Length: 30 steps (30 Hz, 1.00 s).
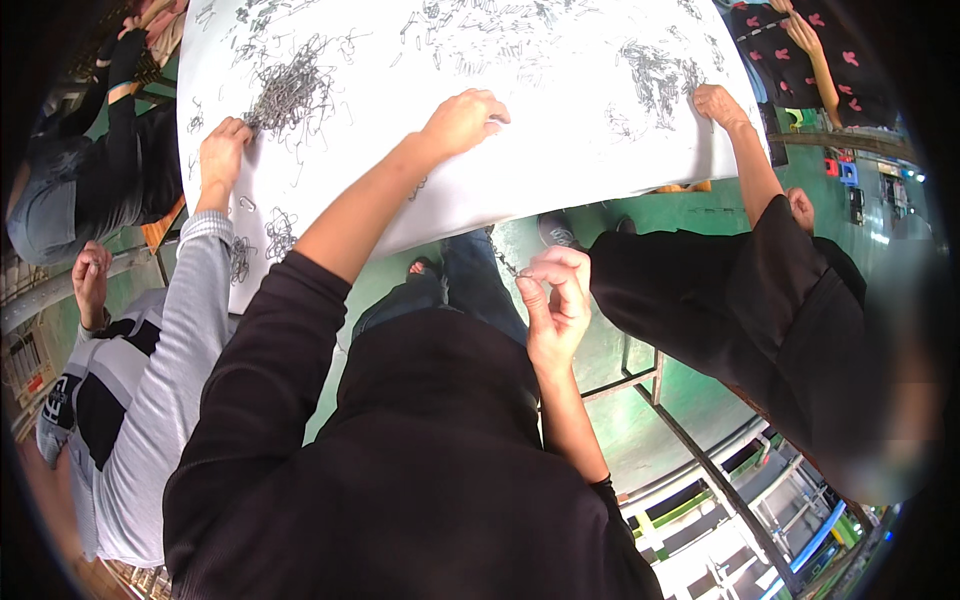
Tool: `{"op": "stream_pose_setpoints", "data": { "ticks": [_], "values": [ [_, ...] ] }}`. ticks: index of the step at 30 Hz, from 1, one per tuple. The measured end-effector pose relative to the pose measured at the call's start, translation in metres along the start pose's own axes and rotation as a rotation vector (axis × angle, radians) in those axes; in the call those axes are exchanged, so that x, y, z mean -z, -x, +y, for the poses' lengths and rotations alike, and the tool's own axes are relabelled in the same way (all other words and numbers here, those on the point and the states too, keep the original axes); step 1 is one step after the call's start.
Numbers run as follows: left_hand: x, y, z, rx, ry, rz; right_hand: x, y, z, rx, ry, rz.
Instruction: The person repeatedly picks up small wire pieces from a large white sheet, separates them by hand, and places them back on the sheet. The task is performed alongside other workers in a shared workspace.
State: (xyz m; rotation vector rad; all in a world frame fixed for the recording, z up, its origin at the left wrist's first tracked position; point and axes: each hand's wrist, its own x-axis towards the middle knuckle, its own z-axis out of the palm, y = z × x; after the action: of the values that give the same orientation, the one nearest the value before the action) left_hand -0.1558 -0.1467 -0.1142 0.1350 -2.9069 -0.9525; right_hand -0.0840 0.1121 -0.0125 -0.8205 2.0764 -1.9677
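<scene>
Over the white table [560, 160], my left hand [462, 124] is stretched forward with bent fingers, thumb a little apart from them, and nothing visible between them. Small dark metal links [480, 45] lie scattered beyond it. My right hand [558, 305] is raised in front of my lap, off the table's near edge. Thumb and index finger pinch one end of a thin dark chain [503, 258], whose other part runs up and away over my leg. How far the chain goes is too small to tell.
A dense pile of links [292, 92] lies at the table's left, and another cluster [655, 80] at the right. Co-workers' hands touch the table on the left [222, 152] and right [718, 103]. Metal stool frames [650, 385] stand on the green floor at the right.
</scene>
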Motion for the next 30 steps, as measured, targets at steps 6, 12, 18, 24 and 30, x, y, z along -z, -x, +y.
{"op": "stream_pose_setpoints", "data": {
  "ticks": [6,12,18,24,30],
  "values": [
    [0.004,-0.019,-0.010,-0.089,-0.157,-0.236,0.000,0.002,0.010,-0.053,0.012,0.000],
    [-0.008,0.000,-0.005,-0.134,-0.199,-0.054,-0.008,0.010,0.015,-0.076,0.032,0.001],
    [-0.012,0.003,0.001,-0.003,-0.164,-0.044,-0.019,0.023,0.013,-0.055,0.037,-0.002],
    [-0.010,0.024,0.004,0.092,-0.129,0.094,-0.029,0.035,0.009,-0.025,0.048,0.009],
    [-0.016,0.026,0.007,0.144,-0.108,0.121,-0.035,0.043,0.005,-0.052,0.036,0.009]
  ]
}}
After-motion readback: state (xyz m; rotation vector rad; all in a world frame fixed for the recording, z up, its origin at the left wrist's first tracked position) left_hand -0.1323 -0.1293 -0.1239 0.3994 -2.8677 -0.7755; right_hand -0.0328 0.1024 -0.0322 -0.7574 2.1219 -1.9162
